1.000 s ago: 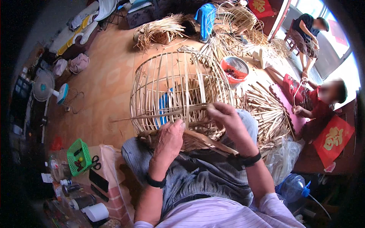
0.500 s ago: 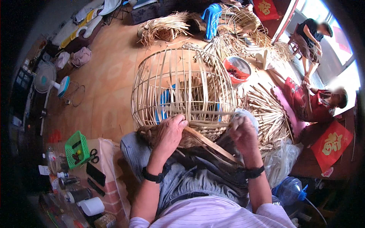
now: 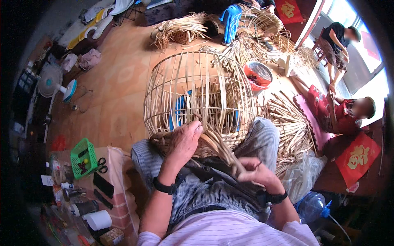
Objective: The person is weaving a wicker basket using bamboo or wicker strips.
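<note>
A large round basket frame of pale split strips [image 3: 223, 96] stands in front of me, its near woven edge between my knees. At that edge my left hand [image 3: 183, 141] is closed, thumb and fingers pinching the woven strands. From there a bundle of dry plant strands [image 3: 223, 152] slants down to the right. My right hand [image 3: 257, 173], slightly blurred, is closed around the lower end of that bundle, above my lap. Through the frame's ribs a blue object [image 3: 177, 112] and more loose stalks show; their lower parts are hidden.
Cut stalks [image 3: 289, 129] spread at the right, near a red bucket [image 3: 257, 76] and a clear plastic bag [image 3: 303, 172]. At the left, a low table [image 3: 117, 164] bears a green basket [image 3: 83, 158], scissors [image 3: 101, 165] and a phone [image 3: 103, 185]. Other people sit at the far right.
My right hand has moved down and toward me, drawing the strands from a level stretch into a downward slant. My left hand keeps nearly the same place at the basket edge.
</note>
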Tool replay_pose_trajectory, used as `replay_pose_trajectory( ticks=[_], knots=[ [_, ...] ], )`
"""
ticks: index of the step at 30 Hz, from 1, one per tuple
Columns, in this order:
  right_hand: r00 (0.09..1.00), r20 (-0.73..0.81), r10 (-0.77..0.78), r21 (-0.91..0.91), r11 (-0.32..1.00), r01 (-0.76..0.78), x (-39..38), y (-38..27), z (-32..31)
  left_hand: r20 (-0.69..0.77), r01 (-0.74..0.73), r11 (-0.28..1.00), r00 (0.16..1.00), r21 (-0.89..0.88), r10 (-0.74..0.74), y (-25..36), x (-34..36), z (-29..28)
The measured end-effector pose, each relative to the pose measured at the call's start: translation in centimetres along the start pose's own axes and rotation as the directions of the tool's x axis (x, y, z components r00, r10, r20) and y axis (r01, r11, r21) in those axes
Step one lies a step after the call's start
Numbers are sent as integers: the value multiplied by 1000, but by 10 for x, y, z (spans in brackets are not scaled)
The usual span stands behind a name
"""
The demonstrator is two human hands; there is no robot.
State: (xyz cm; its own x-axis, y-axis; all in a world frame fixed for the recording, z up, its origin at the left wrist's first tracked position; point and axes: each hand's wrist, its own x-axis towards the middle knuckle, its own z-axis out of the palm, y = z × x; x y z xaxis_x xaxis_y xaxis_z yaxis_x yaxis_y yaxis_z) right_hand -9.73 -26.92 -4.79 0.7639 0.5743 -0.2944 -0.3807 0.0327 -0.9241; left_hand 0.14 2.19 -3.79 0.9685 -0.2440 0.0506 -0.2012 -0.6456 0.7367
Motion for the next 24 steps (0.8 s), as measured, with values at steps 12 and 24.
replay_pose_trajectory(
  ticks=[12,24],
  knots=[
    [842,-538,37,-22,998,-57,-54,-4,-82,30,119,992,993,-39,-118,10,2,-15],
    [772,-45,-634,-928,313,203,93,-66,20,44,79,948,997,-310,-69,-16,1,-7]
  ],
)
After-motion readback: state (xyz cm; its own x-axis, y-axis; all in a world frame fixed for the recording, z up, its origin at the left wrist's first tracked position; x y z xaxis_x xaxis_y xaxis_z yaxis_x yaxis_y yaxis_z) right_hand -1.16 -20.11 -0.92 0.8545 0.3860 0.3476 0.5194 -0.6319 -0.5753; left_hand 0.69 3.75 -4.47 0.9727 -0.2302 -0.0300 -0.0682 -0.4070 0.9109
